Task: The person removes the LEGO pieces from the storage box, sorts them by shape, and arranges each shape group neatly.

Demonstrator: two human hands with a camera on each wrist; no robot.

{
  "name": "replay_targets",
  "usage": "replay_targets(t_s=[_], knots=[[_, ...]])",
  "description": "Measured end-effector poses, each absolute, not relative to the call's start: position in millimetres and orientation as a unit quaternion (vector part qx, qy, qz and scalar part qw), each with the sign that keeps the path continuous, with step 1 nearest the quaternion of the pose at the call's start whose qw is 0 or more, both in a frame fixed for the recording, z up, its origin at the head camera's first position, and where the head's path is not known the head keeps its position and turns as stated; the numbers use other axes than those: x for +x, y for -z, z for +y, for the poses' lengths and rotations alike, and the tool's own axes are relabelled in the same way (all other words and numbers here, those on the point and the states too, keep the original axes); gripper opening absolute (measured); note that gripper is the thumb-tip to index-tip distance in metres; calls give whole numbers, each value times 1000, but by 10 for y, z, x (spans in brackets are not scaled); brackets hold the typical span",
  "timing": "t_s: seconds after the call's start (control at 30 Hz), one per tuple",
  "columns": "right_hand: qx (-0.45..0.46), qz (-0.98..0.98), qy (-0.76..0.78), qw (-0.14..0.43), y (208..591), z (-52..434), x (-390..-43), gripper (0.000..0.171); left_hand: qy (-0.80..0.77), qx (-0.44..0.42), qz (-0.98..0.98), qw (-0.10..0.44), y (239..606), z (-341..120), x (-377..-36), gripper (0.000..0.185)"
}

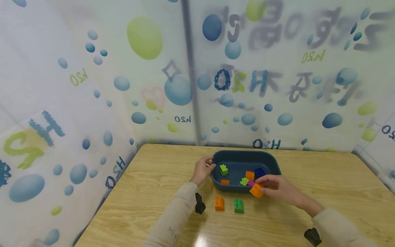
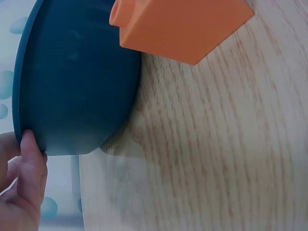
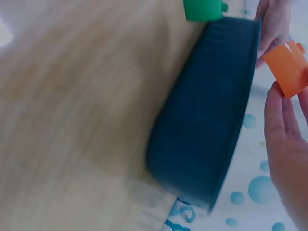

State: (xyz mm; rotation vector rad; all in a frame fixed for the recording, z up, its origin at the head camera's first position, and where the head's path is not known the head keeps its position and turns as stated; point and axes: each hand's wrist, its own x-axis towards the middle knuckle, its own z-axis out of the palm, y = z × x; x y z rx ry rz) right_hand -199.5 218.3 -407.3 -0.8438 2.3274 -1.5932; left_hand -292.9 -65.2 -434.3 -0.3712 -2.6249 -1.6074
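My left hand (image 1: 203,169) pinches the left rim of a dark blue plastic basin (image 1: 237,165). In the left wrist view its fingers (image 2: 32,156) lie against the basin's outer wall (image 2: 77,91). Above the basin's front right edge, my right hand (image 1: 279,187) holds an orange toy building block (image 1: 256,190) between thumb and fingers. The right wrist view shows this orange block (image 3: 287,70) at the fingertips, tilted. Inside the basin lie a lime green block (image 1: 223,169), a dark blue block (image 1: 259,172), an orange block (image 1: 250,176) and a few others, one magenta.
On the wooden table (image 1: 154,192), in front of the basin, stand an orange block (image 1: 219,203) and a green block (image 1: 238,206) with curved fronts. A printed curtain (image 1: 160,103) hangs right behind the table's back edge. Black wrist straps show at both sleeves.
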Motion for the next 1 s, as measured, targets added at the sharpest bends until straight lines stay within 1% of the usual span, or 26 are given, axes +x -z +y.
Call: replay_targets(t_s=[0.23, 0.43, 0.63, 0.87, 1.0], knots=[[-308, 763, 550, 144, 4206, 2177, -1897, 33, 518, -120, -847, 27, 4339, -663, -2944, 33], [-333, 754, 545, 152, 4429, 2208, -1847, 29, 512, -124, -850, 24, 4365, -666, -2950, 32], [-302, 767, 536, 184, 4579, 2171, -1817, 27, 514, -121, -849, 18, 4361, -660, -2926, 32], [-320, 769, 527, 170, 4603, 2144, -1824, 25, 521, -114, -846, 12, 4347, -661, -2920, 32], [-315, 778, 519, 163, 4602, 2154, -1826, 25, 521, -115, -846, 11, 4339, -661, -2928, 33]])
